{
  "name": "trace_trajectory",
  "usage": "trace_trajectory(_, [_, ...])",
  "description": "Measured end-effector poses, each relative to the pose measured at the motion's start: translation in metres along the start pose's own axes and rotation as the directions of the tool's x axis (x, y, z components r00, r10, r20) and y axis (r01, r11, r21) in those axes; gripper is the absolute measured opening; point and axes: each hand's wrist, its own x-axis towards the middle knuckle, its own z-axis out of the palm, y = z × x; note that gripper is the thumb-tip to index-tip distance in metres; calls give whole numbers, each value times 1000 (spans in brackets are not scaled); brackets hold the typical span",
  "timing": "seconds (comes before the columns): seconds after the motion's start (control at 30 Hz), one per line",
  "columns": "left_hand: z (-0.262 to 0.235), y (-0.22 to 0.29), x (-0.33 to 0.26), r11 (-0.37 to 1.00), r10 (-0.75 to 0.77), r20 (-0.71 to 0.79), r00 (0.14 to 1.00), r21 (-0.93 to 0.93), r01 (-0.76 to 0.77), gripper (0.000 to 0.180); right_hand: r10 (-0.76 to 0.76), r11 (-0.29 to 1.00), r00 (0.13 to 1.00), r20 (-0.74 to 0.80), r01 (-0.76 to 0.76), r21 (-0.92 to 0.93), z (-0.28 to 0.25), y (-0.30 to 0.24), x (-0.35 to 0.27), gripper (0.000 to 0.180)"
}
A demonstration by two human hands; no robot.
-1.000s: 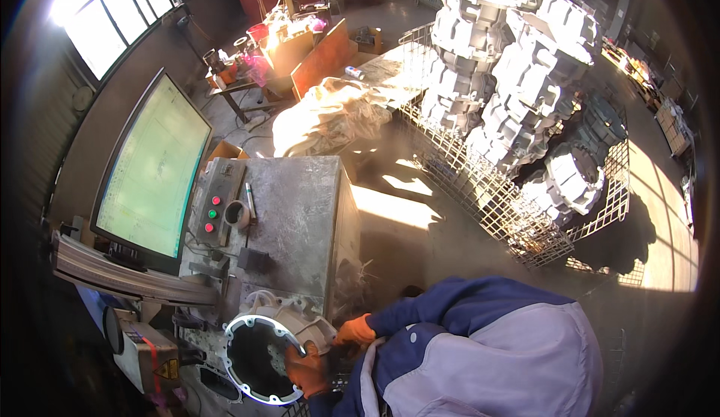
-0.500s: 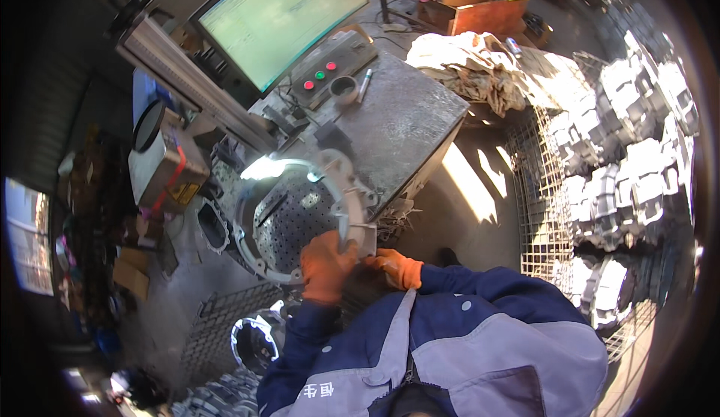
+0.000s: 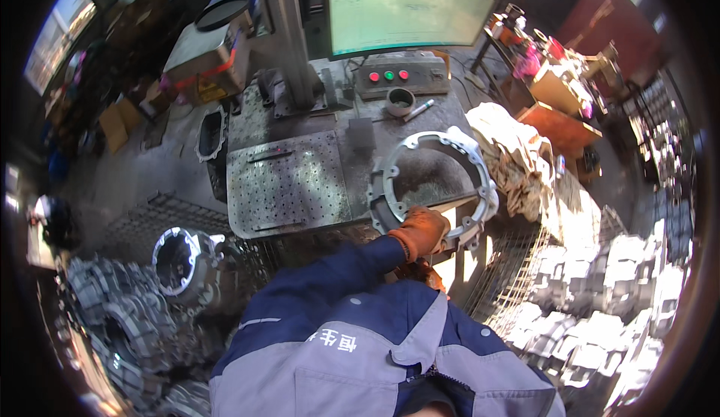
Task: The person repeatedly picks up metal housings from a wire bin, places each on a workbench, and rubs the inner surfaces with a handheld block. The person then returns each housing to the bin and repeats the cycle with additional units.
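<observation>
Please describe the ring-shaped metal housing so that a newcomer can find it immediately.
Find the large lit monitor, then the metal workbench below it. At the bench's near edge, right of the perforated plate, is a pale ring-shaped housing with small lugs around its rim. Unlike the castings piled at both sides, it is gripped by an orange-gloved left hand.

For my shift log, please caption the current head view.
Orange-gloved left grip on the rim of a round metal housing, right of the perforated plate.
</observation>
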Motion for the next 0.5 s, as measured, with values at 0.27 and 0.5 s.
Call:
trace_trajectory(0.27, [94,-32,84,980,-76,-23,997,185,79,27,243,559,954,174,-284,779,-60,29,7,41])
trace_trajectory(0.5, [23,-57,-2,936,-103,-669,736,186,300,43,54,748,962,266,-215,627,-71,16,58,42])
